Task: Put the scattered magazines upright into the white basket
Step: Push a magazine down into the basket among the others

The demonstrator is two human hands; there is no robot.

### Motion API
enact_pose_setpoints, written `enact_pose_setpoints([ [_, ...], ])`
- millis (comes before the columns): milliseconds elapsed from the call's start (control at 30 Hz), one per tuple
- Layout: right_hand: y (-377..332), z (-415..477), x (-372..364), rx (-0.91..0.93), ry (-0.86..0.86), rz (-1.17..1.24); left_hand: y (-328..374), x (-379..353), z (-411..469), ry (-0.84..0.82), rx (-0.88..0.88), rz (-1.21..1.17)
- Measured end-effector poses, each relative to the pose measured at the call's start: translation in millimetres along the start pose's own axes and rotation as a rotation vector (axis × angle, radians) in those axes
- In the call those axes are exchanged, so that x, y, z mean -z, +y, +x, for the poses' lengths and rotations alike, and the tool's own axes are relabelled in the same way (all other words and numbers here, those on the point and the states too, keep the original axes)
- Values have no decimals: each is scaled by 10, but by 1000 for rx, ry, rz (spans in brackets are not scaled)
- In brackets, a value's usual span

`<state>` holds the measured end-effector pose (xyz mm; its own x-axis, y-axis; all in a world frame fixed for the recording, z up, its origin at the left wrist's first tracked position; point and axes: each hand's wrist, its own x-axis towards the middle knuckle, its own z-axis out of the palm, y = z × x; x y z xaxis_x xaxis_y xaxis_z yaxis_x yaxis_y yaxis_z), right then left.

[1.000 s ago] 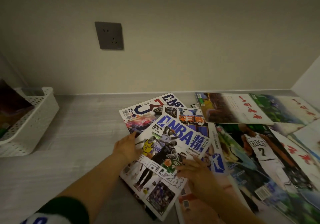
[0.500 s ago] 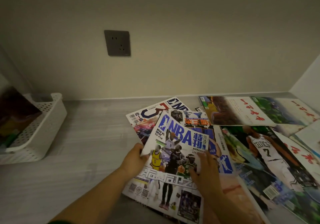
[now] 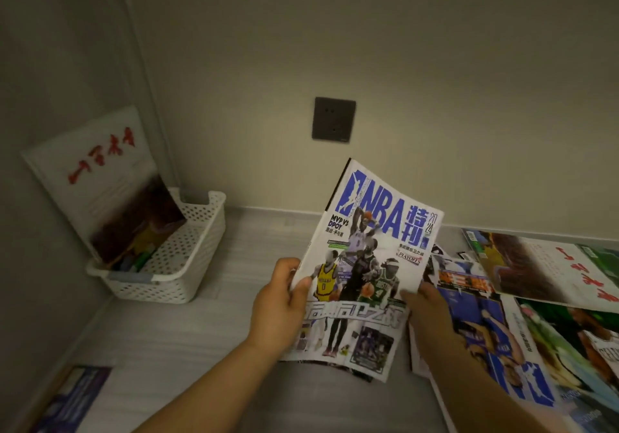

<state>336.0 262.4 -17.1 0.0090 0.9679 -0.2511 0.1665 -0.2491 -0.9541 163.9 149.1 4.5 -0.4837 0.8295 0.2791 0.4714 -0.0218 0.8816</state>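
Lifted clear of the pile since half a second ago, the basketball magazine [image 3: 368, 265] stands nearly upright above the grey tabletop [image 3: 201, 349], with its cover facing the camera and its top right corner curling back. The left hand [image 3: 279, 308] grips its left edge, with the thumb pressed on the cover and the fingers curled behind the pages. The right hand [image 3: 432, 318] holds the right edge the same way, thumb on the front.

Left of the left-hand fingers and farther back, well apart from them, the white basket [image 3: 187, 265] sits in the corner. A white-covered magazine [image 3: 100, 181] with red lettering leans inside it against the side wall. Smaller coloured items at its foot are too dim to tell.

Right of the right-hand fingers and just below them, the scattered magazines [image 3: 536, 265] lie flat and overlapping on the tabletop, with a blue-covered one [image 3: 495, 339] directly under the right wrist. Above both sets of fingertips, a dark socket [image 3: 334, 119] is set in the back wall. Down to the left of the left-hand fingers, below the forearm, a purple-covered magazine [image 3: 70, 399] lies at the bottom edge, partly out of view
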Motion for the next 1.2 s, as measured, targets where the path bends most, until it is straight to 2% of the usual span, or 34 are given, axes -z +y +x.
enact_pose_setpoints([
  [200,-501,-204,-842,213,-139,40,-157,714,153,272,-48,-35],
  [367,-922,-376,-1581,475,-121,-35,-232,1383,242,375,-65,-94],
  [533,-1380,-426,-2170,639,-149,-24,-286,1964,404,489,-58,-124],
  [800,-1687,-415,-2955,637,-268,-12,-519,2309,467,639,-7,-92],
  [1200,-1721,-174,-3644,588,-265,50,-784,2379,725,642,76,-39],
])
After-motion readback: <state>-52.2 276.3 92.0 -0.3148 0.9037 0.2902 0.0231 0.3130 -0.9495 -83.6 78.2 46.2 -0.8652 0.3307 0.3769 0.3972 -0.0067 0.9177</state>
